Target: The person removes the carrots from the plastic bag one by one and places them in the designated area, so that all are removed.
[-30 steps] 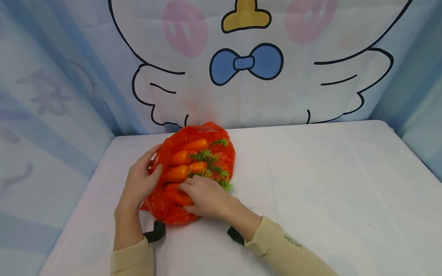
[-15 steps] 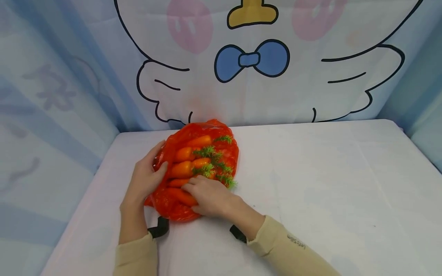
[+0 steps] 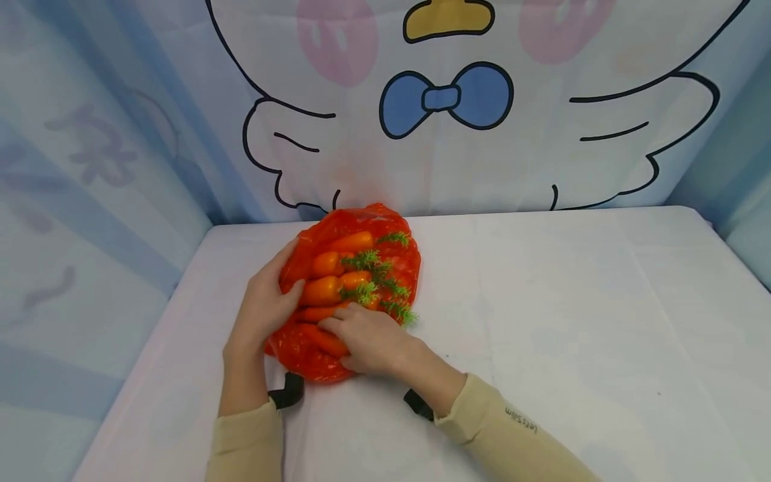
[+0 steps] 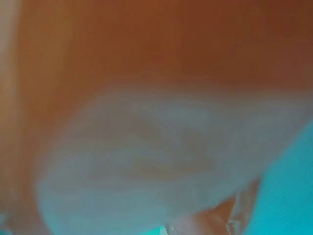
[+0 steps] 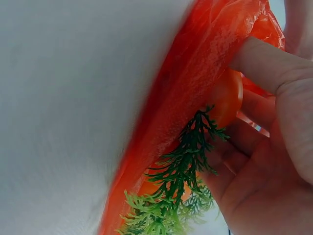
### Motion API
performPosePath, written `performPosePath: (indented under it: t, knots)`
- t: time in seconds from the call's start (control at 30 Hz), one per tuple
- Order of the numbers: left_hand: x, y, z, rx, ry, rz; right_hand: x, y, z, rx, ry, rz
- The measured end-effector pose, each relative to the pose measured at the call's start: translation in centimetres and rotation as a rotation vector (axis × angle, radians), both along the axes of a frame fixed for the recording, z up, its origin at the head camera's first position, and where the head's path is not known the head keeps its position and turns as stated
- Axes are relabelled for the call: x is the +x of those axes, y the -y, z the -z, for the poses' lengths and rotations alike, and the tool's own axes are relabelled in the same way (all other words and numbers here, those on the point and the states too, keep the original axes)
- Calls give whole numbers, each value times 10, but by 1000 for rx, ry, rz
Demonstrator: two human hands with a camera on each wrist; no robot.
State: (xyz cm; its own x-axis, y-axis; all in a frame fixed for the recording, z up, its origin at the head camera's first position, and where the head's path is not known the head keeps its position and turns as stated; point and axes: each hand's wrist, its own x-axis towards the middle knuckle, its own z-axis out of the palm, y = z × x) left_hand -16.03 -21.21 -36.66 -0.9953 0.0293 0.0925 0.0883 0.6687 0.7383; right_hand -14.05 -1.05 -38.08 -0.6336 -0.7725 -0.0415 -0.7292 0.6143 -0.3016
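A red plastic bag (image 3: 313, 361) lies on the table with several orange toy carrots (image 3: 319, 292) on it, their green leafy tops (image 3: 397, 312) pointing right. My left hand (image 3: 265, 301) grips the bag's left edge between thumb and fingers. Over the lower carrots, my right hand (image 3: 373, 340) holds the carrot (image 3: 325, 340) nearest the front, fingers on its far side and thumb near the front. In the right wrist view, the thumb (image 5: 264, 63) presses the red plastic and the curled fingers sit behind a carrot (image 5: 227, 98). The left wrist view is too blurred to show the fingers.
A white table (image 3: 542, 321) extends to the right of the bag. Behind it hangs a printed curtain (image 3: 470, 161) with a blue bow. Black wrist-camera mounts (image 3: 290, 389) show beneath both wrists.
The whole head view has shifted slightly right and up. The left hand has edged along the bag's rim, and the right hand stays at the lower carrots.
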Motion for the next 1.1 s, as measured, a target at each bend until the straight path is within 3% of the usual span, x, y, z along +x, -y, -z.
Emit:
performPosePath:
  t: [0.4,0.7,0.9,1.1]
  knots:
    - [-1,1,-1,-57,-2,-31,-3,-2,-5,-48,18,6]
    - [-2,1,0,-69,2,-39,-7,-13,-20,-64,70,27]
    - [-1,2,0,-34,24,-53,-11,-28,-35,-141,114,65]
    - [-2,2,1,70,69,-77,-13,-46,-48,-220,154,99]
